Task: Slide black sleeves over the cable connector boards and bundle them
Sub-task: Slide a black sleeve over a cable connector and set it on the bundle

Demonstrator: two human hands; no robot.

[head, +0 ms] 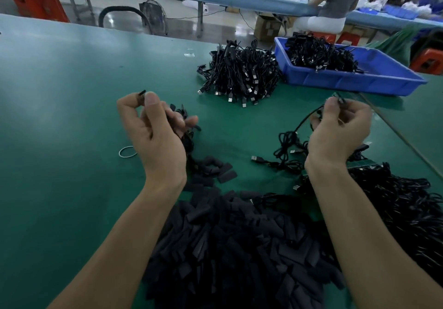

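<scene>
Head view: left hand [153,136] pinches a black sleeve [142,93], others bunched in its grip; right hand [340,131] pinches a cable's connector board [340,99]. Loose sleeves [227,241] heap on the table [60,116].

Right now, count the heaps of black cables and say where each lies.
3. One heap lies loose on the green table, far middle; one lies in the blue bin; one sits near right by the right forearm, partly out of frame.

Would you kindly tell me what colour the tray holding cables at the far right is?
The tray is blue, clearest in the head view.
</scene>
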